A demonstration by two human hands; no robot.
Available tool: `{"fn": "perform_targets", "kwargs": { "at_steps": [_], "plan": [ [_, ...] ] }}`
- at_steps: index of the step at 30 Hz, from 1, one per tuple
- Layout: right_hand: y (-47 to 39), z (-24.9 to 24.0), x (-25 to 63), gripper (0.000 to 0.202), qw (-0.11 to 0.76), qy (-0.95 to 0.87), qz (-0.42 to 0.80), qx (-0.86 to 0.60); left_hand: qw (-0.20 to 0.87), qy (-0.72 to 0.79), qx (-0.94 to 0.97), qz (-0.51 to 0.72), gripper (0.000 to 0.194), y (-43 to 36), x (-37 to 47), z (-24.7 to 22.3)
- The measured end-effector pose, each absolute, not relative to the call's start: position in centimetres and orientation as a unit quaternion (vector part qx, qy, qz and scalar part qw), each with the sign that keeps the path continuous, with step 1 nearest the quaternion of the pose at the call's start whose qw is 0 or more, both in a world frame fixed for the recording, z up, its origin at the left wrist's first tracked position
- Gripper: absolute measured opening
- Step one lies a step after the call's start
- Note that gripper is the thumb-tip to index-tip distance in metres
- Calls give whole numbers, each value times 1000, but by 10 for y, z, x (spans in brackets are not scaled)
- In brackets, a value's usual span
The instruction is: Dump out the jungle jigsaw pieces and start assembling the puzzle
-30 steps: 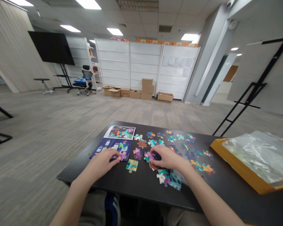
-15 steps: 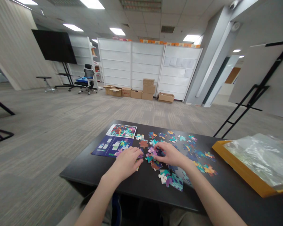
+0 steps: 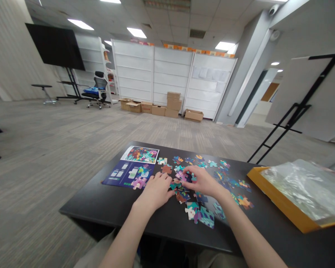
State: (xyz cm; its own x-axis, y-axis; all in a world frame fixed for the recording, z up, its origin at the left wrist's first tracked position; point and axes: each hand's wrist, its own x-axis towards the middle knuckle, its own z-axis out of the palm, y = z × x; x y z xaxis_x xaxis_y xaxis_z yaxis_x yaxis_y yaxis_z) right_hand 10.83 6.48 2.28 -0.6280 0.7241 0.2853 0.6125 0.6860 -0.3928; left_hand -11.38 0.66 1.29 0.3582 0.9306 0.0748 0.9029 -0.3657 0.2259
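Observation:
Many colourful puzzle pieces lie on the black table [image 3: 106, 203]. My left hand [image 3: 158, 190] rests low over pieces near the middle, fingers bent and thumb apart; what lies beneath it is hidden. Close by on the right, my right hand [image 3: 199, 180] has its thumb and fingers curled around the edge of a pink-purple piece [image 3: 181, 175]. Another pink piece [image 3: 139, 182] lies on the lower edge of the dark blue sheet [image 3: 115, 180]. A brown piece [image 3: 166, 169] sits beyond my left hand. Joined teal and purple pieces [image 3: 206, 217] lie near the front edge.
A yellow box [image 3: 281, 201] with clear plastic wrap [image 3: 304, 186] stands at the table's right. The printed picture [image 3: 141, 154] lies at the back left. Orange pieces [image 3: 245, 201] lie beside the box. A black stand [image 3: 290, 121] is beyond the table.
My left hand has moved right, closer to my right hand, and the pink piece on the sheet is now uncovered. The whole view has shifted slightly.

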Motion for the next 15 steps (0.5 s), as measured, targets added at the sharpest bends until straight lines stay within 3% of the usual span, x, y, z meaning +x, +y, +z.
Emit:
{"fn": "perform_targets", "kwargs": {
  "at_steps": [15],
  "plan": [
    [67,17,108,23,245,-880,90,-397,101,531,833,122,31,10,-125,12]
  ]
}}
